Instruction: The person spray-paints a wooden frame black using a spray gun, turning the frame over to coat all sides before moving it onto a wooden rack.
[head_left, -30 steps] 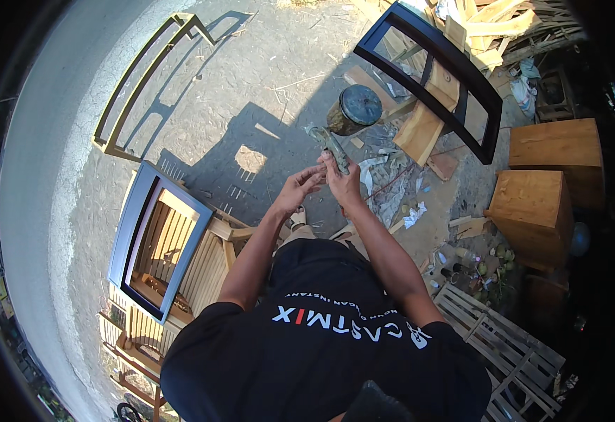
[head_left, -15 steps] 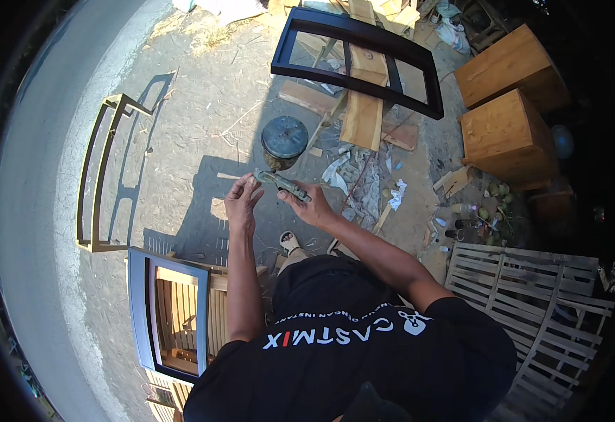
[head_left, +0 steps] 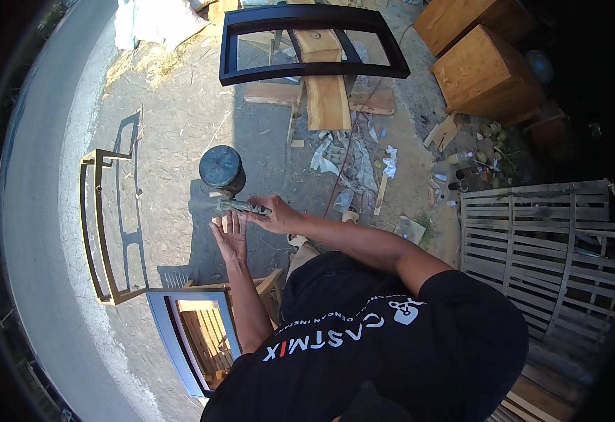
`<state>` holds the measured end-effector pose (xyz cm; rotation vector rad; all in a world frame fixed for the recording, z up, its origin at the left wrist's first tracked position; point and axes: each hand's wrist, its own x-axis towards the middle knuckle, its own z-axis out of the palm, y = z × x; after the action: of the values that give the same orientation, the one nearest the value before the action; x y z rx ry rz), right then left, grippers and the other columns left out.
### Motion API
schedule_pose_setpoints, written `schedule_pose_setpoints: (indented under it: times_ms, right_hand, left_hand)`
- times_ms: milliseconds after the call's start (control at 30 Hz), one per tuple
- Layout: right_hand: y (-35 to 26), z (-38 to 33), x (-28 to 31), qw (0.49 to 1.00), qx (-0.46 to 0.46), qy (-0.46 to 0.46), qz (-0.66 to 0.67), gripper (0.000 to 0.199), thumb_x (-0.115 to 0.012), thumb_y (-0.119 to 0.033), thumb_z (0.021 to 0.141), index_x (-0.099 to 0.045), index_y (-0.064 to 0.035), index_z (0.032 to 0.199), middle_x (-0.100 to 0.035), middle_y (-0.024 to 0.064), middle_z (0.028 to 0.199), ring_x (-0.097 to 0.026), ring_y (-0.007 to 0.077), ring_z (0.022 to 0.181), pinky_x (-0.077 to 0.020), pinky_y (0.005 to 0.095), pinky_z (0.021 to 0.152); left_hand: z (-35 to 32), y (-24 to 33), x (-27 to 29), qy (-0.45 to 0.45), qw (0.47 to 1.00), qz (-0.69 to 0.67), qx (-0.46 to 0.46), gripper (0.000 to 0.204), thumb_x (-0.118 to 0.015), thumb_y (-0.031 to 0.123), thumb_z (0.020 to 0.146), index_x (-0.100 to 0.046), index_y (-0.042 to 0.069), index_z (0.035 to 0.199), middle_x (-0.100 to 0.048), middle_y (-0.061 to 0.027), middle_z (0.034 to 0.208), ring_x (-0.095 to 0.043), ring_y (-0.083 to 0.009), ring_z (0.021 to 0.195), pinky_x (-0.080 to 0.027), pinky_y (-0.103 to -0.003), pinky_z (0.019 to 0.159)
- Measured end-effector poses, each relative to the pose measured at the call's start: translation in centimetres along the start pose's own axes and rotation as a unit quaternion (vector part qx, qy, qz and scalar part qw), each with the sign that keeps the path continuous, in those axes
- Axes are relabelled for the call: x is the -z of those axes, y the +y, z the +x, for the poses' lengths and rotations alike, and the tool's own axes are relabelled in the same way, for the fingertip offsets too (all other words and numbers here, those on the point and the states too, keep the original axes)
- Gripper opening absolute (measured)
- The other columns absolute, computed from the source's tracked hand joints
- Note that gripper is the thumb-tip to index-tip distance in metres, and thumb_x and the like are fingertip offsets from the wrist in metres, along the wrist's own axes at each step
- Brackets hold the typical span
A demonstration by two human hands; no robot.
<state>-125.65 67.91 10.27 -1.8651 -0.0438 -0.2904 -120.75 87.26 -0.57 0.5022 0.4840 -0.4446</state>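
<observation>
My right hand (head_left: 277,214) is wrapped round a spray gun (head_left: 241,207), which points to the left. A round cup with a dark blue-black lid (head_left: 220,166) stands on top of the gun. Just below the gun's front end, my left hand (head_left: 231,243) is raised with its fingers apart and nothing in it. Its fingertips are close to the gun; whether they touch it I cannot tell. Beyond the gun, a dark-painted frame (head_left: 314,69) rests across a wooden plank (head_left: 327,105).
A slim wooden frame (head_left: 93,232) stands at left beside the road (head_left: 36,211). A dark-framed piece with slats (head_left: 190,337) is near my left arm. Wooden cabinets (head_left: 487,74) stand far right, a slatted bamboo panel (head_left: 533,246) nearer. Plastic scraps (head_left: 357,165) and a red hose (head_left: 340,176) lie ahead.
My left hand has come off the gun's front end and its fingers have spread. The spray gun has swung to point more squarely left. The whole view has shifted.
</observation>
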Motion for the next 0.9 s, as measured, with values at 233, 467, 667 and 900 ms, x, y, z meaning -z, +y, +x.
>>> schedule_pose_setpoints:
  times_ms: [233,467,667,900]
  right_hand:
    - [0.5,3.4,-0.7,0.999,-0.031,0.029,-0.006,0.035,-0.073,-0.033,0.093,-0.066,0.0016,0.095,-0.066,0.0192,0.073,-0.068,0.0319,0.063,-0.0491,0.0412,0.057]
    - [7.1,7.3,2.9,0.991,-0.043,0.114,-0.051,0.031,-0.073,-0.029,0.094,-0.066,0.0017,0.092,-0.066,0.0191,0.073,-0.067,0.0343,0.062,-0.049,0.0406,0.055]
    - [11.1,10.0,7.2,0.966,-0.102,0.227,-0.065,0.026,-0.07,-0.024,0.096,-0.068,0.0018,0.096,-0.066,0.0159,0.071,-0.064,0.024,0.061,-0.0488,0.0382,0.059]
    - [13.0,11.7,8.2,0.957,-0.07,0.271,-0.076,0.028,-0.068,-0.026,0.098,-0.069,0.0024,0.098,-0.067,0.0146,0.072,-0.062,0.0228,0.061,-0.0482,0.0364,0.06]
  left_hand:
    - [-2.7,-13.3,16.2,-0.036,0.633,0.732,0.248,0.077,-0.07,0.062,0.086,-0.053,0.008,0.138,-0.066,-0.0204,0.121,-0.061,-0.0244,0.116,-0.051,-0.036,0.091]
    - [-7.0,-23.5,17.1,-0.102,0.499,0.767,0.391,0.1,-0.076,0.068,0.07,-0.045,0.02,0.151,-0.048,-0.0295,0.147,-0.046,-0.0418,0.138,-0.037,-0.043,0.115]
    - [-8.0,-26.7,17.7,-0.024,0.411,0.82,0.397,0.102,-0.082,0.058,0.067,-0.034,0.04,0.154,-0.03,-0.0336,0.154,-0.048,-0.0525,0.131,-0.046,-0.056,0.104]
    - [-9.3,-28.6,18.1,0.031,0.374,0.849,0.373,0.097,-0.083,0.053,0.07,-0.033,0.044,0.153,-0.033,-0.0314,0.146,-0.052,-0.0509,0.125,-0.049,-0.056,0.097]
